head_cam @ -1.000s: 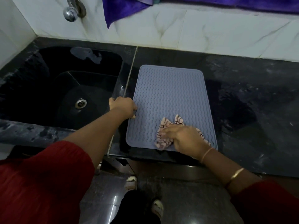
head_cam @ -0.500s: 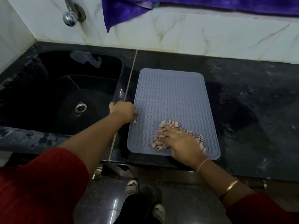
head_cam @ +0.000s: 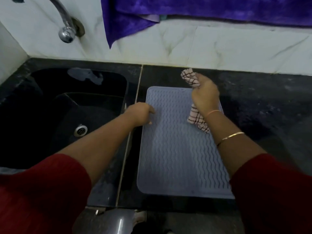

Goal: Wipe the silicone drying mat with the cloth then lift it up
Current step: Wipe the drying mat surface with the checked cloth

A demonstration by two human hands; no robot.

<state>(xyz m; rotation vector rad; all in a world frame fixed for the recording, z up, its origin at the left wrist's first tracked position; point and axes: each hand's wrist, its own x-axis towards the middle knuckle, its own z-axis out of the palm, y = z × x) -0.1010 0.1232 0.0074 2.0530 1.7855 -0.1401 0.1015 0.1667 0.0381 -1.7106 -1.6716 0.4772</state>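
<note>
A grey-blue silicone drying mat [head_cam: 177, 149] with wavy ridges lies flat on the black counter, right of the sink. My left hand [head_cam: 140, 114] rests on the mat's left edge, fingers curled down onto it. My right hand [head_cam: 205, 97] is over the mat's far right corner and grips a pink checked cloth [head_cam: 197, 120]. One end of the cloth sticks out above the fist past the mat's far edge, the other hangs below my wrist.
A black sink [head_cam: 64, 115] with a metal drain sits to the left, a chrome tap [head_cam: 67, 31] above it. A purple towel [head_cam: 185, 12] hangs over the white marble wall. Bare black counter [head_cam: 270, 107] stretches to the right.
My right hand has gone from the mat's near edge up to its far right corner, taking the cloth with it, now bunched in the fist. The left hand stays on the left edge.
</note>
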